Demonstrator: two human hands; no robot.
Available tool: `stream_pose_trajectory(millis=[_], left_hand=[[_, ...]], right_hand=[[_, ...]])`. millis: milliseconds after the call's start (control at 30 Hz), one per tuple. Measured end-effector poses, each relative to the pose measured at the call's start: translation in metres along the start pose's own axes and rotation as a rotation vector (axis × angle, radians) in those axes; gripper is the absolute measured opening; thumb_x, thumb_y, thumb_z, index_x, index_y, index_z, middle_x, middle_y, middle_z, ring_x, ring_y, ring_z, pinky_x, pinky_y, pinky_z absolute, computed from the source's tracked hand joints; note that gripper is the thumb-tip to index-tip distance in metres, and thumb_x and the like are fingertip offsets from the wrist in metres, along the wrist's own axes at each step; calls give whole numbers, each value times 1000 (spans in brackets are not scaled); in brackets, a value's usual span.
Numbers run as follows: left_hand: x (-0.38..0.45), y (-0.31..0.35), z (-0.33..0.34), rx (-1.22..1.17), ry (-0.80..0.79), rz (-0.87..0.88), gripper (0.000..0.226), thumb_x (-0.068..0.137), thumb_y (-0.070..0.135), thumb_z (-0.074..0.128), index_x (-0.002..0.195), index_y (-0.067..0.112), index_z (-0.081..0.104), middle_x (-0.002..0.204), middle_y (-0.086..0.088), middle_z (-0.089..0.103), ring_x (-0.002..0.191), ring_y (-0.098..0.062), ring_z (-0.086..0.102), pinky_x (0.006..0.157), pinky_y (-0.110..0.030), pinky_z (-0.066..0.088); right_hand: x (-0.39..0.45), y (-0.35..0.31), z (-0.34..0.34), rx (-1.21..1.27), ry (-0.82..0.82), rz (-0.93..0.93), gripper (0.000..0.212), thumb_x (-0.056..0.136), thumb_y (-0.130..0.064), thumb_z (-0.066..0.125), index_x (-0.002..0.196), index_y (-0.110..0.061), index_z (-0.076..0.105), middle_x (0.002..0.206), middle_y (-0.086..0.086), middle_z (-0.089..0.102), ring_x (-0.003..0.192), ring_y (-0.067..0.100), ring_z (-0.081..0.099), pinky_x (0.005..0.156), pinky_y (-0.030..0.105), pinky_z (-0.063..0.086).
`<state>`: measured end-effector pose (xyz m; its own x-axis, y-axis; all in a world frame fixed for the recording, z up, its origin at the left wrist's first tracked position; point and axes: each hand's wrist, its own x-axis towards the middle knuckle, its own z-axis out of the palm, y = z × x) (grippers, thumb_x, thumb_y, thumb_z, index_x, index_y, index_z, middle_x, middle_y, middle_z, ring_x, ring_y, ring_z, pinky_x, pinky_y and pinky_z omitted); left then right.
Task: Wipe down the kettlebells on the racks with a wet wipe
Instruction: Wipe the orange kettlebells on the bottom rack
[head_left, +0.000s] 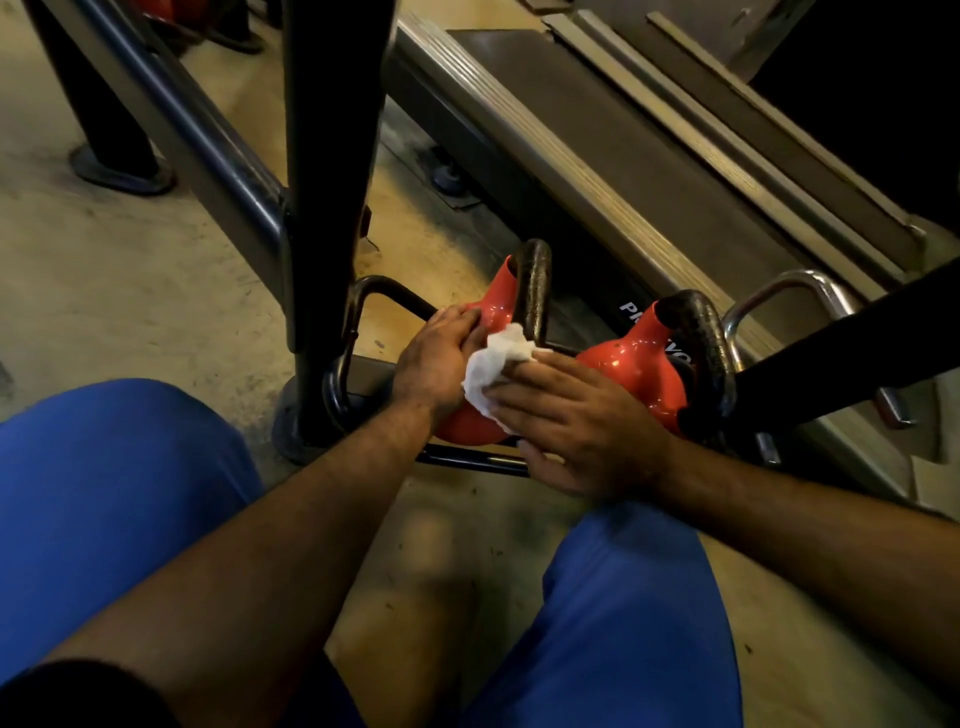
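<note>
- Head view: two red kettlebells with black handles sit side by side on the lowest tier of a dark metal rack (332, 218), close to the floor.
- The left hand (441, 358) lies flat against the near kettlebell (493, 312), fingers straight across its red shoulder; this grip has hold of nothing.
- The right hand (576, 421) presses a crumpled white wet wipe (498, 364) onto the same kettlebell's body, fingers nearly straight over the wipe rather than curled round it.
- The second kettlebell (639, 364) stands just beside the right hand, untouched.
- Blue shorts (104, 493) cover both knees in the foreground.
- A grey treadmill deck (597, 156) runs behind the rack.
</note>
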<state>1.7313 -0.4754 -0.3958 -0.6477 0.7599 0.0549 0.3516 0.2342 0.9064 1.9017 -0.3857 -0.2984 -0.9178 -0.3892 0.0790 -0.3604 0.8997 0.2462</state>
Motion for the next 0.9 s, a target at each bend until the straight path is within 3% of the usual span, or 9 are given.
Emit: stream_pose_trajectory(millis=[133, 233, 300, 433, 533, 600, 733, 900], left_hand=[[0, 3, 2, 39, 25, -39, 40, 102, 37, 49, 141, 27, 51, 140, 3, 54, 123, -18, 52, 101, -41, 47], [-1, 3, 0, 12, 15, -33, 44, 100, 39, 55, 143, 28, 49, 142, 5, 52, 123, -11, 50, 101, -34, 44], [-1, 2, 1, 13, 23, -25, 44, 101, 37, 54, 143, 26, 50, 144, 3, 51, 127, -15, 50, 106, -36, 44], [-2, 5, 1, 43, 34, -35, 40, 103, 38, 47, 140, 25, 53, 139, 2, 57, 123, -18, 55, 102, -44, 48], [-5, 7, -1, -29, 0, -53, 43, 99, 45, 45, 139, 30, 53, 139, 7, 56, 122, -16, 55, 103, -45, 48], [-6, 9, -1, -37, 1, -67, 41, 100, 44, 47, 138, 31, 54, 136, 7, 58, 120, -15, 57, 101, -45, 50], [-4, 12, 1, 95, 37, -69, 35, 104, 31, 45, 136, 24, 56, 134, 0, 61, 115, -20, 59, 90, -31, 45], [-4, 8, 1, 36, 30, -109, 35, 101, 40, 52, 134, 29, 57, 130, 4, 63, 107, -14, 59, 83, -28, 43]], right_hand=[[8, 21, -4, 49, 115, 133, 37, 96, -19, 58, 128, -3, 67, 140, 18, 59, 137, 38, 49, 111, 50, 41], [-9, 4, 8, 64, 29, 30, 42, 96, -20, 56, 134, -4, 63, 147, 17, 53, 144, 38, 39, 119, 52, 32], [-12, 11, 6, 55, -1, 2, 45, 98, -22, 54, 140, -7, 57, 151, 15, 49, 146, 36, 35, 119, 51, 32], [-4, 23, 10, 83, 116, 110, 43, 102, -18, 46, 142, -3, 53, 152, 20, 44, 146, 41, 34, 117, 53, 35], [-18, 2, 23, 81, 97, 22, 51, 93, -9, 53, 143, -1, 50, 154, 19, 40, 148, 38, 28, 124, 47, 24], [-16, 9, 20, 76, 93, 1, 51, 92, -10, 54, 142, -2, 52, 153, 19, 42, 146, 38, 33, 123, 46, 26], [8, 23, 15, 156, 186, 249, 51, 89, -7, 49, 138, 2, 57, 147, 23, 51, 141, 41, 42, 113, 54, 39], [2, 22, 11, 204, 134, 113, 55, 81, -6, 55, 136, 0, 60, 143, 23, 54, 140, 40, 44, 114, 52, 37]])
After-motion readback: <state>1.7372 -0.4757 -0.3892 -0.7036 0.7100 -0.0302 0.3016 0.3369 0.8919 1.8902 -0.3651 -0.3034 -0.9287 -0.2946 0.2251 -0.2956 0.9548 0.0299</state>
